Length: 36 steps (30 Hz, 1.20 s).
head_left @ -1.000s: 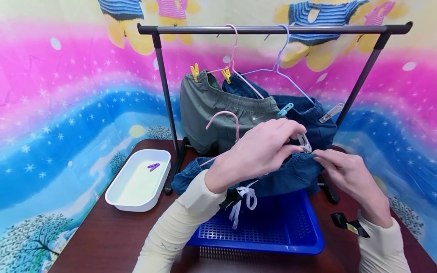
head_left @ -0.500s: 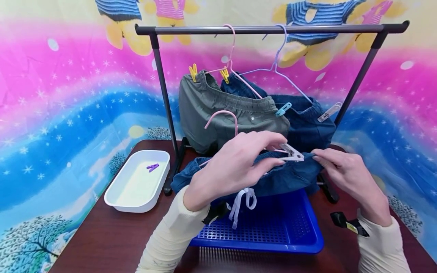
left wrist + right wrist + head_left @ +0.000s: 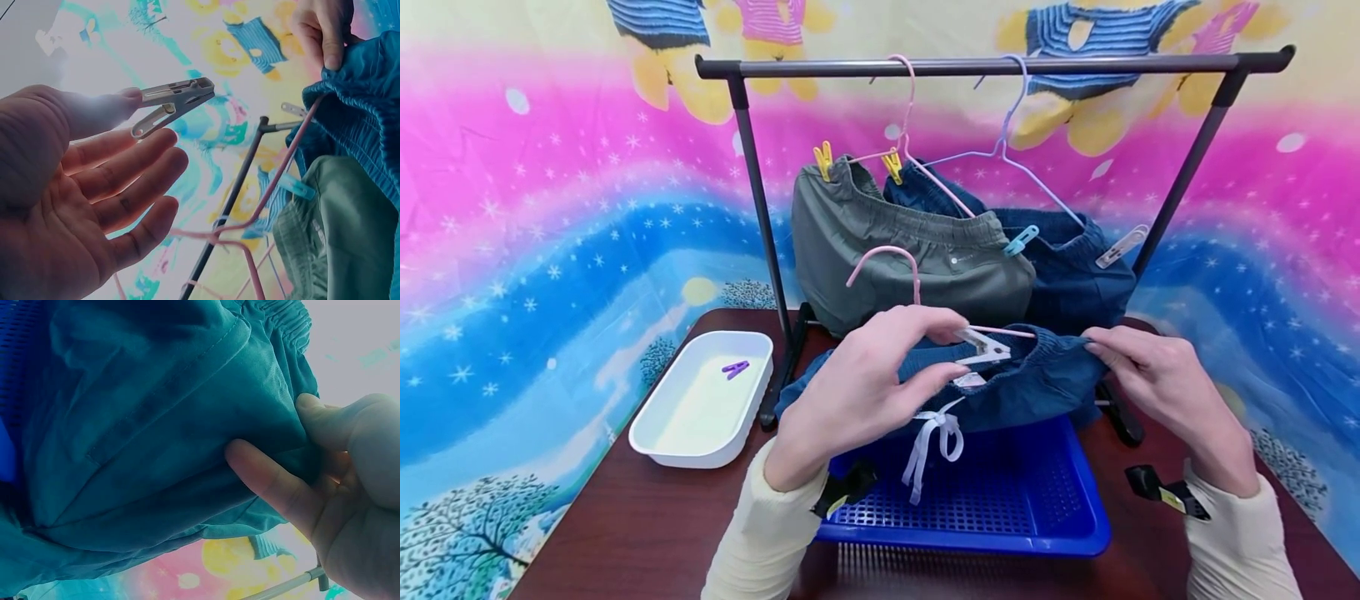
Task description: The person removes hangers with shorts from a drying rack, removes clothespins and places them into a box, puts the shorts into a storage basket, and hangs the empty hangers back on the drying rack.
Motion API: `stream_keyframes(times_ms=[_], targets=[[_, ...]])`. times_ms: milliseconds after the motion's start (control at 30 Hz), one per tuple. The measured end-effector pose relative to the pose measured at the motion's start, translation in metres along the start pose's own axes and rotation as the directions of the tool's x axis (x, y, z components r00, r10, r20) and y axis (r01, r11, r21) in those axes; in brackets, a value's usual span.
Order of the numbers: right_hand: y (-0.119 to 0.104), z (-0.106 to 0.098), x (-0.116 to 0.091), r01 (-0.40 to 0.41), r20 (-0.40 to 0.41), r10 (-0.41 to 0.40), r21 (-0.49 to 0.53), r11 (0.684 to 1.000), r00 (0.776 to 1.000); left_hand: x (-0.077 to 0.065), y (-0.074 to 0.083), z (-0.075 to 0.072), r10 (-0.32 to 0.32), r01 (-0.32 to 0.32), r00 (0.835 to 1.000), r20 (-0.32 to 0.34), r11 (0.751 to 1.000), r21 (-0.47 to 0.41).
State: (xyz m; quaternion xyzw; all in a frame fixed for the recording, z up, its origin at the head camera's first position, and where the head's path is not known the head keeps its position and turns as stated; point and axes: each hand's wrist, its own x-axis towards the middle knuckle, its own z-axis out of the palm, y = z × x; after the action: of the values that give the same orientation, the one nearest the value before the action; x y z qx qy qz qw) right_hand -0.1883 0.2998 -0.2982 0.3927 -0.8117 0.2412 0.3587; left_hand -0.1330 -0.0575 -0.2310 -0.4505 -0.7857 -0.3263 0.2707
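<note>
Between thumb and index finger my left hand [image 3: 872,383] pinches a whitish-grey clothespin [image 3: 178,103], its nose pointing right above the waistband. My right hand [image 3: 1165,383] pinches the right end of the waistband of dark blue shorts [image 3: 1030,392]; the right wrist view shows its thumb and fingers at the fabric. Inside the waistband lies a pink hanger [image 3: 917,275], its hook standing up and its right arm [image 3: 1000,331] showing along the opening. A white drawstring bow [image 3: 936,429] hangs at the front of the shorts.
A blue perforated basket [image 3: 970,542] sits below the shorts. At left stands a white tub [image 3: 655,446] with a purple clothespin [image 3: 735,369]. Behind, a black rack [image 3: 1090,64] carries grey-green shorts [image 3: 895,250] and another dark blue pair [image 3: 1075,283], clipped to hangers.
My left hand has moved left and a little down with the clothespin, away from the right end of the waistband. My right hand has kept its pinch on the shorts.
</note>
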Motion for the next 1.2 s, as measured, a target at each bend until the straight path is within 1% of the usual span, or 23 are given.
stream_keyframes(times_ms=[167,333,533,633,733,800,867,1000,1100,1200], targets=[[0.0,0.0,0.001,0.007,-0.001,-0.007,0.011,1.0,1.0,-0.015,-0.003,-0.006,-0.071,0.07,0.997,-0.027,0.997,-0.026],[0.0,0.001,0.002,0.01,0.001,-0.01,0.011,1.0,1.0,-0.028,-0.005,-0.012,-0.139,0.137,0.989,-0.041,0.989,-0.055],[0.0,0.001,0.001,0.005,0.001,-0.005,0.009,1.0,1.0,-0.041,-0.011,-0.021,-0.179,0.174,0.98,-0.091,0.983,-0.061],[0.0,0.001,0.0,0.004,0.001,-0.004,0.006,1.0,1.0,-0.046,-0.015,-0.025,-0.21,0.2,0.971,-0.117,0.975,-0.094],[0.0,0.001,0.0,0.002,0.001,-0.002,0.0,1.0,1.0,-0.05,-0.021,-0.03,-0.252,0.233,0.957,-0.142,0.963,-0.134],[0.0,0.001,0.0,0.003,0.001,-0.003,0.0,1.0,1.0,-0.053,-0.025,-0.033,-0.273,0.252,0.948,-0.164,0.957,-0.142],[0.0,0.001,0.0,0.005,-0.002,-0.005,-0.003,1.0,1.0,-0.057,-0.029,-0.037,-0.291,0.27,0.937,-0.194,0.954,-0.129],[-0.001,0.001,0.001,0.006,-0.004,-0.006,-0.002,1.0,1.0,-0.062,-0.034,-0.045,-0.298,0.281,0.921,-0.249,0.954,-0.103],[-0.001,0.001,0.001,0.001,-0.005,-0.001,0.0,1.0,1.0,-0.065,-0.038,-0.05,-0.298,0.283,0.916,-0.268,0.955,-0.091],[-0.001,0.0,0.0,0.0,-0.009,0.0,-0.002,1.0,1.0,-0.066,-0.043,-0.053,-0.293,0.288,0.912,-0.286,0.956,-0.06]])
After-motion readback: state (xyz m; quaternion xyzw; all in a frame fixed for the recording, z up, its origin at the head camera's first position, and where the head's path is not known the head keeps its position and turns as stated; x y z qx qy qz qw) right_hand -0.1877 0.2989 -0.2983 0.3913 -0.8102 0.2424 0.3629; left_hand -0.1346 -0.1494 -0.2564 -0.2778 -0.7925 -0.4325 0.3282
